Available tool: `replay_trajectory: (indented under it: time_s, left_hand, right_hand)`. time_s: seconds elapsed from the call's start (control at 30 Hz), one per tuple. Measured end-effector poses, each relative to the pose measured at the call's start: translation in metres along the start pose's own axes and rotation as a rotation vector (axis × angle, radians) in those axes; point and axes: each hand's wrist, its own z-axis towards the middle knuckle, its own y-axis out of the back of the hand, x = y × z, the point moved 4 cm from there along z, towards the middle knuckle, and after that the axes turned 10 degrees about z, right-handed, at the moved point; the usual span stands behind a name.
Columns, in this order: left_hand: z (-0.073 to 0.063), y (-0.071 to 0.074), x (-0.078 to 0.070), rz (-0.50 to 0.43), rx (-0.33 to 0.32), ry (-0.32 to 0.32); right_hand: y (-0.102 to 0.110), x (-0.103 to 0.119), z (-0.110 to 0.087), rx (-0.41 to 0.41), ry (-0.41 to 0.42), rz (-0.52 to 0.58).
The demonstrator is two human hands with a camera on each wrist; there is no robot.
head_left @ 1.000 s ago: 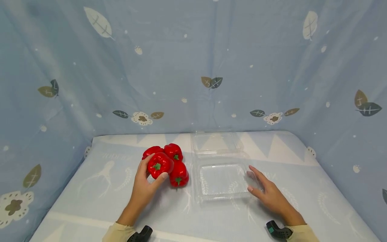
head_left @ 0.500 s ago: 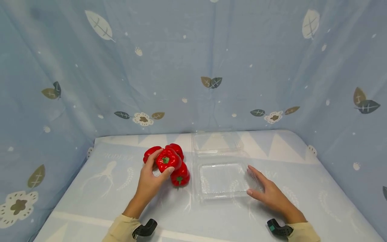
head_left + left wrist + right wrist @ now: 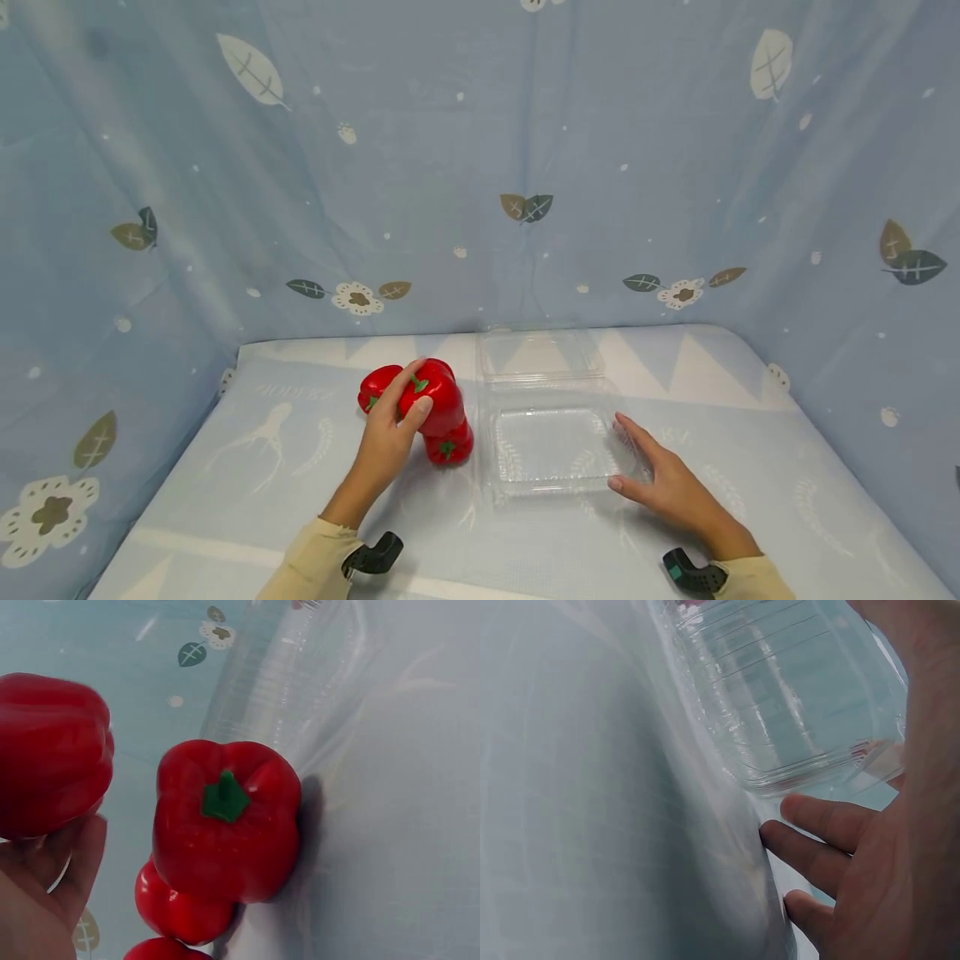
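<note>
On my feed the left hand (image 3: pixel 388 433) grips one glossy red bell pepper (image 3: pixel 442 404), thumb and fingers curled round it. It is raised over the other peppers; the left wrist view shows a gap between it and the nearest one. The held pepper's green stem (image 3: pixel 420 383) faces up and to the left, back toward the wearer. I read its long axis as slanting from that stem end down to the right; in the left wrist view the axis runs nearly level, lobed end to the right.

Beneath it, the front pepper (image 3: pixel 450 446) rests on the patterned cloth (image 3: pixel 570 542), stem turned to the wearer. The left-hand pepper (image 3: pixel 378 385) lies behind the gripping fingers, its stem low. Of the rear pepper (image 3: pixel 441 364) I get only a sliver.

Right of the cluster, a clear plastic clamshell (image 3: pixel 555 446) lies unfolded, base nearer the wearer, lid (image 3: pixel 540 354) toward the blue curtain (image 3: pixel 450 167). The base is longest side to side. The right hand (image 3: pixel 663 479) is at its right edge, fingers extended, thumb apart, holding nothing; contact I cannot tell.
</note>
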Motion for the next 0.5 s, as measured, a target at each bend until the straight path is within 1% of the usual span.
replay_trajectory:
  time_s: [0.1,0.2,0.43,0.5]
  left_hand:
    - [0.002,-0.004,0.000,-0.042,0.041,0.026]
    - [0.004,-0.008,-0.001,-0.060,0.074,0.037]
    - [0.006,-0.013,-0.005,-0.122,0.111,0.050]
    - [0.006,-0.014,-0.006,-0.127,0.118,0.055]
  right_hand:
    - [-0.001,-0.001,-0.001,-0.001,-0.002,0.002]
    - [-0.001,-0.002,-0.002,0.002,0.000,0.011]
    - [-0.001,-0.002,-0.001,0.008,0.019,0.019]
    - [0.000,-0.001,-0.001,0.012,0.017,0.022]
